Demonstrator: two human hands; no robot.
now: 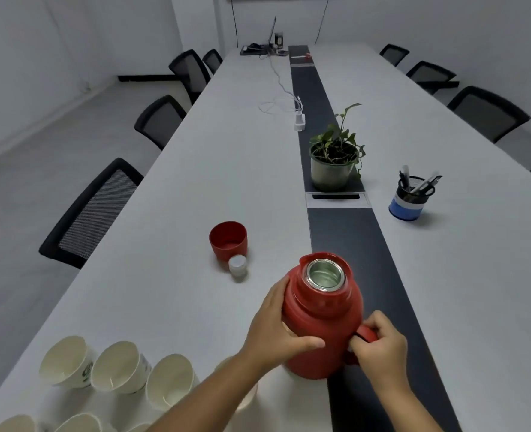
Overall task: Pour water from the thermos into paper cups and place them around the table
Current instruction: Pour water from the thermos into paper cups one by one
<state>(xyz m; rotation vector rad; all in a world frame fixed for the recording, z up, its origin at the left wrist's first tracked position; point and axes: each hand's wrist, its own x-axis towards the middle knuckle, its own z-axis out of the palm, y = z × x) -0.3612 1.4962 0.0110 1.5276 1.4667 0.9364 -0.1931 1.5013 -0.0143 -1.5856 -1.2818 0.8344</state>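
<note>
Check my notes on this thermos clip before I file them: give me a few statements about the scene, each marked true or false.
1. The thermos is open, its metal mouth uncovered. True.
2. The right hand holds a paper cup. False: it grips the thermos handle.
3. The left hand rests on the thermos body. True.
4. The red cap sits on the thermos. False: it stands on the table, opening up, with the white stopper in front of it.
5. The paper cups stand at the near left. True.
6. The potted plant is left of the red cap. False: it is farther back and to the right.
</note>
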